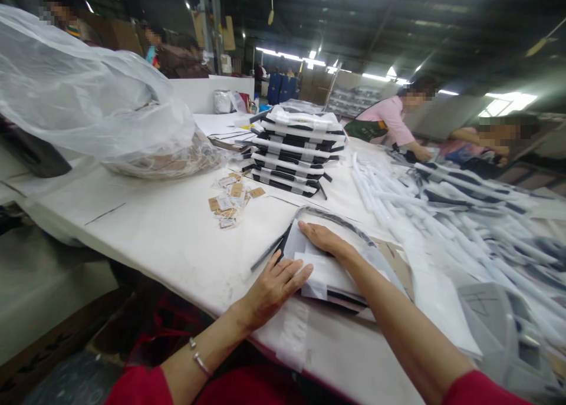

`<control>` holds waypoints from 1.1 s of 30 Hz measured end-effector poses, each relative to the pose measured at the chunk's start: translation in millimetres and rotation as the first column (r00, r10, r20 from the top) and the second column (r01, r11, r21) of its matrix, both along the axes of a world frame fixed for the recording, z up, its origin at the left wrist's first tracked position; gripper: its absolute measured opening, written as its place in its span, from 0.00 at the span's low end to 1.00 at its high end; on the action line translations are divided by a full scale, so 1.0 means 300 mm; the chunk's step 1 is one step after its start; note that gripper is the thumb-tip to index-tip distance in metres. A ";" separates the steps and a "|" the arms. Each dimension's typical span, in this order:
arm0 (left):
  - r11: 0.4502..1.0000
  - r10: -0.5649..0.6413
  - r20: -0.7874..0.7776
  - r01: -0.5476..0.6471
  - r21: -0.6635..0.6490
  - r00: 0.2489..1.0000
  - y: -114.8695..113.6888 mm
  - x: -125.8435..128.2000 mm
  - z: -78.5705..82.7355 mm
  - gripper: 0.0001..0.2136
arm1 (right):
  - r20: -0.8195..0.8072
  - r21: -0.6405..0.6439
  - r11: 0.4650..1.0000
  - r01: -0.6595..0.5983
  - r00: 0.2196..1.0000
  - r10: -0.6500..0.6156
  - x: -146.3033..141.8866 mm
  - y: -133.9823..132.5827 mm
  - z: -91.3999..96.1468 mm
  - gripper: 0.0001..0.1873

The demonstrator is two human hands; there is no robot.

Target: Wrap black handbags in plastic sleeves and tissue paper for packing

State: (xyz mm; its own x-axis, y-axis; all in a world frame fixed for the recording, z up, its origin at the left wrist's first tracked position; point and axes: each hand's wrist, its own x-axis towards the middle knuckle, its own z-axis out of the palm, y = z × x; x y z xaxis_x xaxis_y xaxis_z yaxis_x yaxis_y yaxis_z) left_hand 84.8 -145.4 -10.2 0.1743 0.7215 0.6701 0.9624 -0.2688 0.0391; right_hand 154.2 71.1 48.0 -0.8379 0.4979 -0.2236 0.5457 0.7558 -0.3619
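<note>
Bag [336, 277], flat & done up in white paper w/ clear tape, lies on the white table [177, 240] nr the worker's edge, its wrapped strap [340, 217] arching along the far side. From where I'm standing the worker has 2 hands on it: the left hand [275, 286] rests at the near left corner w/ fingers a bit spread, & the right hand [322, 238] lies across the top, fingers close together & pointing left; can't tell if either thumb grips an edge. Worker's in red sleeves [144, 387], w/ a bracelet [201, 364] on the left wrist. Just beyond the bag sits a loose pile of paper tags [234, 196], then a tall stack of wrapped bags [294, 151]. Big clear plastic sack [128, 110] slumps on the left. Over on the right, a co-worker in pink [393, 119] leans in nr lots of white rolls [398, 216], approx. table height.
</note>
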 end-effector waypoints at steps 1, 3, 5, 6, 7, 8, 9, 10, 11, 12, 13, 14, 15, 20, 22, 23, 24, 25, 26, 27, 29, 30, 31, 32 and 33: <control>1.000 -0.007 0.000 0.007 0.004 1.000 0.003 0.001 -0.003 0.22 | -0.016 -0.013 1.000 -0.008 1.000 0.007 -0.011 -0.001 -0.006 0.37; 1.000 -0.006 -0.001 0.006 0.002 1.000 0.006 0.002 -0.009 0.22 | -0.036 -0.037 0.999 -0.012 0.999 0.011 -0.032 -0.002 -0.020 0.36; 1.000 0.000 0.004 0.000 -0.001 1.000 0.007 0.002 -0.014 0.21 | -0.042 -0.053 0.999 -0.007 0.999 0.005 -0.044 0.002 -0.024 0.35; 1.000 0.003 0.010 -0.003 0.001 1.000 0.007 0.002 -0.014 0.20 | -0.046 -0.061 0.998 -0.005 0.999 0.003 -0.042 0.005 -0.020 0.35; 1.000 0.005 0.017 -0.006 0.004 1.000 0.007 0.003 -0.014 0.19 | -0.052 -0.067 0.998 -0.004 0.999 0.001 -0.032 0.008 -0.011 0.34; 1.000 0.007 0.022 -0.007 0.008 1.000 0.007 0.003 -0.013 0.18 | -0.063 -0.071 0.997 -0.005 0.998 0.000 -0.014 0.009 0.003 0.34; 1.000 0.009 0.025 -0.009 0.012 1.000 0.007 0.003 -0.011 0.18 | -0.077 -0.074 0.997 -0.005 0.997 -0.001 0.013 0.008 0.022 0.33; 1.000 0.011 0.026 -0.011 0.011 1.000 0.007 0.003 -0.010 0.17 | -0.091 -0.079 0.997 -0.007 0.996 0.000 0.047 0.001 0.043 0.31; 1.000 0.010 0.027 -0.010 0.007 1.000 0.007 0.003 -0.009 0.17 | -0.106 -0.085 0.996 -0.013 0.994 0.004 0.086 -0.011 0.064 0.29; 1.000 0.006 0.029 -0.006 0.002 1.000 0.007 0.003 -0.009 0.18 | -0.121 -0.090 0.996 -0.025 0.993 0.014 0.129 -0.030 0.083 0.27; 1.000 0.002 0.032 -0.002 -0.003 0.999 0.007 0.003 -0.010 0.18 | -0.134 -0.094 0.994 -0.046 0.990 0.033 0.172 -0.054 0.098 0.24; 1.000 -0.003 0.036 0.003 -0.009 0.999 0.007 0.003 -0.012 0.18 | -0.149 -0.094 0.993 -0.076 0.987 0.061 0.214 -0.084 0.107 0.24; 1.000 -0.008 0.041 0.008 -0.015 0.999 0.007 0.002 -0.015 0.19 | -0.166 -0.082 0.990 -0.115 0.981 0.100 0.252 -0.117 0.109 0.27; 0.999 -0.023 0.118 0.027 -0.038 0.993 0.009 0.000 -0.036 0.24 | -0.245 0.154 0.955 -0.253 0.927 0.285 0.345 -0.251 0.041 0.31; 0.999 -0.021 0.163 0.027 -0.032 0.986 0.010 -0.001 -0.043 0.27 | -0.283 0.249 0.937 -0.245 0.907 0.313 0.348 -0.274 0.006 0.31; 0.999 -0.019 0.183 0.025 -0.030 0.983 0.010 -0.001 -0.045 0.28 | -0.310 0.289 0.928 -0.236 0.894 0.324 0.347 -0.282 -0.007 0.30; 0.999 -0.017 0.200 0.024 -0.029 0.980 0.011 0.000 -0.047 0.30 | -0.340 0.324 0.919 -0.225 0.879 0.335 0.346 -0.288 -0.018 0.28; 0.999 -0.017 0.212 0.024 -0.029 0.977 0.011 0.000 -0.048 0.30 | -0.374 0.356 0.911 -0.210 0.861 0.344 0.346 -0.294 -0.025 0.25; 0.999 -0.017 0.217 0.023 -0.029 0.976 0.011 0.000 -0.049 0.31 | -0.410 0.382 0.904 -0.192 0.841 0.352 0.346 -0.300 -0.030 0.21; 0.999 -0.016 0.218 0.023 -0.029 0.976 0.011 0.000 -0.049 0.31 | -0.447 0.403 0.898 -0.174 0.819 0.359 0.347 -0.307 -0.033 0.17; 1.000 -0.013 0.212 0.018 -0.022 0.977 0.012 0.000 -0.047 0.31 | -0.518 0.433 0.890 -0.145 0.768 0.378 0.349 -0.318 -0.037 0.13; 1.000 -0.011 0.210 0.015 -0.018 0.978 0.012 0.000 -0.045 0.31 | -0.546 0.446 0.884 -0.139 0.741 0.391 0.351 -0.323 -0.040 0.12; 1.000 -0.009 0.208 0.012 -0.014 0.978 0.012 0.000 -0.043 0.30 | -0.567 0.459 0.878 -0.136 0.715 0.408 0.353 -0.326 -0.044 0.12; 1.000 -0.008 0.206 0.011 -0.011 0.978 0.012 0.001 -0.041 0.29 | -0.581 0.473 0.870 -0.141 0.692 0.428 0.356 -0.327 -0.048 0.13; 1.000 -0.010 0.204 0.012 -0.007 0.979 0.013 0.001 -0.039 0.28 | -0.587 0.487 0.860 -0.151 0.672 0.451 0.358 -0.328 -0.052 0.14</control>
